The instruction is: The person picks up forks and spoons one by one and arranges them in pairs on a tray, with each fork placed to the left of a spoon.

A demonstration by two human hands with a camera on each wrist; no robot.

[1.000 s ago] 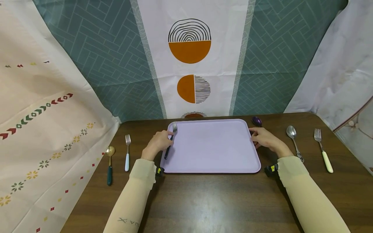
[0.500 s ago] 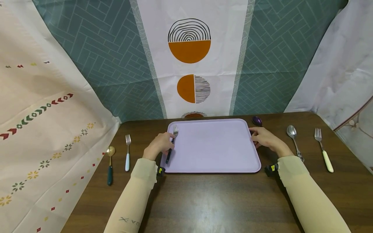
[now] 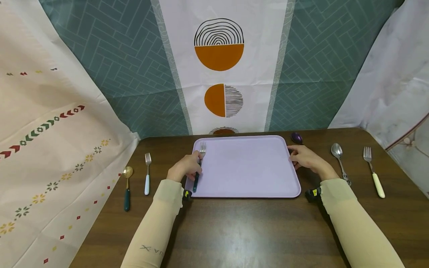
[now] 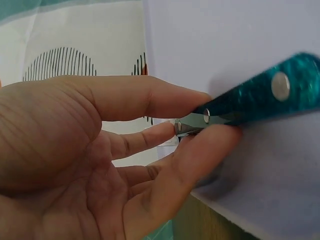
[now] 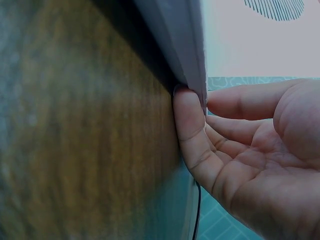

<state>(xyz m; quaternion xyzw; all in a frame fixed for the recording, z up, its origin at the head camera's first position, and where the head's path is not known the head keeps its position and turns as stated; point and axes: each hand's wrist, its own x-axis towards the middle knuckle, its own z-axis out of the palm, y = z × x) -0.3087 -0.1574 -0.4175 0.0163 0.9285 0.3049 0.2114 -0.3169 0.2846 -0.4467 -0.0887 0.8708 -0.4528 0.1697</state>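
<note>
- The left hand (image 3: 186, 166) is gripping the teal fork (image 4: 265, 95), thumb and forefinger pinching it near where metal and handle are meeting.
- Beyond those fingers the tines are pointing away from the person; on the near side the handle is running back towards the person.
- Under the left fingers the tray (image 3: 246, 165) is lying, the fork being over its left end; whether the two are touching, I cannot tell.
- The right hand (image 3: 306, 159) is gripping the tray's right rim, one finger curling beneath and the thumb pressing the other face.
- Just beyond the right fingers a purple spoon (image 3: 296, 138) is lying, partly hidden.
- Right of those fingers a silver spoon (image 3: 336, 150) is lying, and farther right a cream fork (image 3: 378, 185).
- Left of the left fingers a white fork (image 3: 147, 184) is lying, and farther left a gold spoon (image 3: 127, 172).
- Below both hands' fingers the table (image 3: 234, 230) is bearing everything.
</note>
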